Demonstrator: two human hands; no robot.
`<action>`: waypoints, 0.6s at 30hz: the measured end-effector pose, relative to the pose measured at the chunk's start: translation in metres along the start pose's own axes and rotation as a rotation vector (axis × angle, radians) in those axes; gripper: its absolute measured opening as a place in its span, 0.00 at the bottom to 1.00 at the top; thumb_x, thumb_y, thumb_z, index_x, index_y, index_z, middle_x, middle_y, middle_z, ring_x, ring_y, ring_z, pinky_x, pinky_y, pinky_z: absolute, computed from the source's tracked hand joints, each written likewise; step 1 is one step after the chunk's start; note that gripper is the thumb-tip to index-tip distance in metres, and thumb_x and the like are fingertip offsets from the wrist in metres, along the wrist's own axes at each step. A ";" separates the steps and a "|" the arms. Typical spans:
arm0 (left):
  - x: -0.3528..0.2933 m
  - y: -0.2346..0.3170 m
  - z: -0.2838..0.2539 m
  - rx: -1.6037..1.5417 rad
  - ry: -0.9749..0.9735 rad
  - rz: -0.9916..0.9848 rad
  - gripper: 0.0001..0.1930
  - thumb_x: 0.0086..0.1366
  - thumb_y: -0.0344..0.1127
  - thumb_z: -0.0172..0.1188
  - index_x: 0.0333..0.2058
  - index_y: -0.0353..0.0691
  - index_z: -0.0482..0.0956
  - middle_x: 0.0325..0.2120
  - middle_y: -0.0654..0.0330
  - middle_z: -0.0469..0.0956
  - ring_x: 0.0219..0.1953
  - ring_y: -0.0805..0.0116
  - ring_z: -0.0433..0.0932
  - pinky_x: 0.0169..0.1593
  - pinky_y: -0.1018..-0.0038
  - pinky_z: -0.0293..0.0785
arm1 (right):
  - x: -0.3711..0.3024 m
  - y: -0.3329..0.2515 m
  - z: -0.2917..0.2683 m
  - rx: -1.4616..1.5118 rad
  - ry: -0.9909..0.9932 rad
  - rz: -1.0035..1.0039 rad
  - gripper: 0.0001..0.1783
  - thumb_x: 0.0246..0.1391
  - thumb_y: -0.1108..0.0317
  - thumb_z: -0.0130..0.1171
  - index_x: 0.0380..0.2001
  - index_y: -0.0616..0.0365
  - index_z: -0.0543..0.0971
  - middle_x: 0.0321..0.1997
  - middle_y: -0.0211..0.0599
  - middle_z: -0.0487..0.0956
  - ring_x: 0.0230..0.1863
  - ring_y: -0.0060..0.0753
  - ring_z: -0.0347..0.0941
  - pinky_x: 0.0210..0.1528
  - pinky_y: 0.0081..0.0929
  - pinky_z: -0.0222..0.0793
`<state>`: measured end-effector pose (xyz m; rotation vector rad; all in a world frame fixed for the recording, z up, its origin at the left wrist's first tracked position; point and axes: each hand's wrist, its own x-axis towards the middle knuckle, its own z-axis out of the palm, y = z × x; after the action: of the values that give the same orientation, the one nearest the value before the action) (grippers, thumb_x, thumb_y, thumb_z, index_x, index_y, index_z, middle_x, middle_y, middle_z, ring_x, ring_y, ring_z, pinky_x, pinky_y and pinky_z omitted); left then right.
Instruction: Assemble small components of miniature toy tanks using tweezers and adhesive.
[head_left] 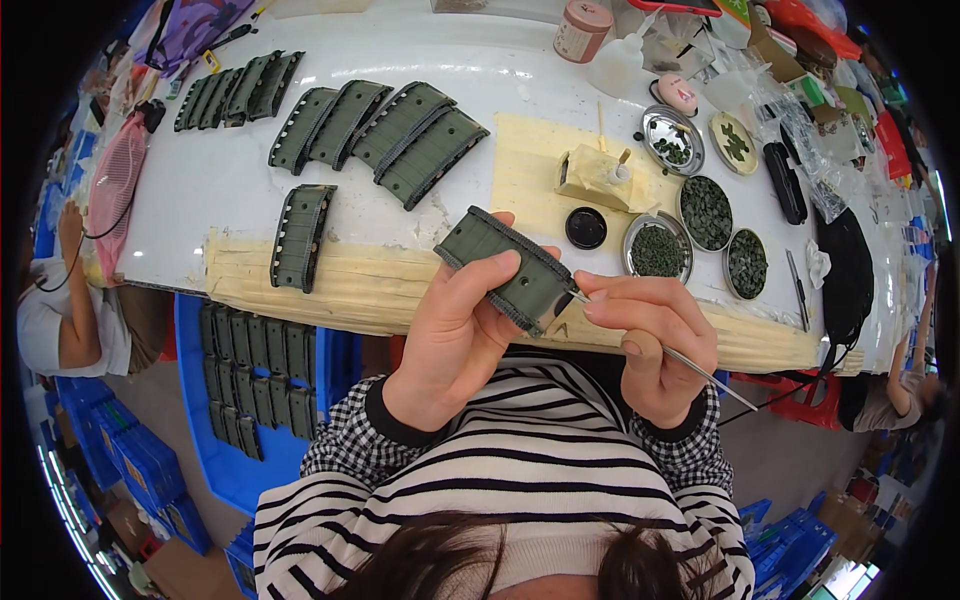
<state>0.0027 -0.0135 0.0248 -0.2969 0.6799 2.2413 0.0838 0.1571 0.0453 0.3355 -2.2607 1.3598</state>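
Note:
My left hand (pixel 450 325) is closed around a dark green curved panel (pixel 490 250) with dark ribbed edges and small holes. Its thumb presses on the panel's face. At the panel's lower right end, my right hand (pixel 665 345) grips a thin metal tool (pixel 712 382) with its tip against or close to the panel. Fingers hide part of the tool, so I cannot tell whether it is a pick or tweezers. Just beyond my hands lie a round black lid (pixel 585 228) and a tape-wrapped block (pixel 600 178) with a small white pot in it.
Similar green panels (pixel 425 140) lie in rows at the left, and a single one (pixel 302 236) sits nearer. A blue bin (pixel 215 455) below holds several more. Round tins of dark green bits (pixel 705 212) stand at the right. Another person (pixel 75 310) sits at the far left.

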 end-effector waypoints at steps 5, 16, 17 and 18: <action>-0.001 0.000 0.000 0.033 -0.015 -0.005 0.23 0.66 0.29 0.53 0.58 0.41 0.58 0.48 0.47 0.73 0.49 0.61 0.77 0.48 0.68 0.79 | 0.000 -0.002 -0.002 -0.071 -0.036 -0.049 0.13 0.45 0.78 0.62 0.39 0.64 0.81 0.41 0.45 0.80 0.43 0.40 0.80 0.40 0.27 0.76; 0.001 0.004 0.002 0.054 -0.065 -0.042 0.22 0.66 0.31 0.54 0.57 0.43 0.61 0.47 0.47 0.74 0.49 0.62 0.77 0.50 0.65 0.78 | 0.000 -0.005 -0.009 -0.052 -0.075 -0.094 0.17 0.48 0.72 0.65 0.42 0.66 0.79 0.45 0.49 0.78 0.47 0.45 0.78 0.46 0.30 0.76; 0.001 0.004 0.001 0.053 -0.071 -0.045 0.22 0.66 0.31 0.54 0.57 0.43 0.61 0.47 0.47 0.74 0.48 0.62 0.77 0.50 0.65 0.78 | -0.001 -0.005 -0.009 -0.051 -0.079 -0.094 0.17 0.48 0.71 0.65 0.43 0.66 0.79 0.45 0.49 0.78 0.48 0.45 0.78 0.46 0.30 0.76; 0.002 0.004 0.000 0.055 -0.075 -0.049 0.22 0.66 0.31 0.54 0.58 0.43 0.61 0.47 0.47 0.74 0.48 0.62 0.77 0.50 0.65 0.78 | -0.001 -0.005 -0.009 -0.049 -0.083 -0.095 0.18 0.48 0.70 0.65 0.43 0.65 0.79 0.46 0.49 0.78 0.48 0.44 0.78 0.47 0.30 0.76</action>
<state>-0.0011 -0.0144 0.0260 -0.1996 0.6864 2.1717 0.0896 0.1628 0.0517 0.4845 -2.3096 1.2612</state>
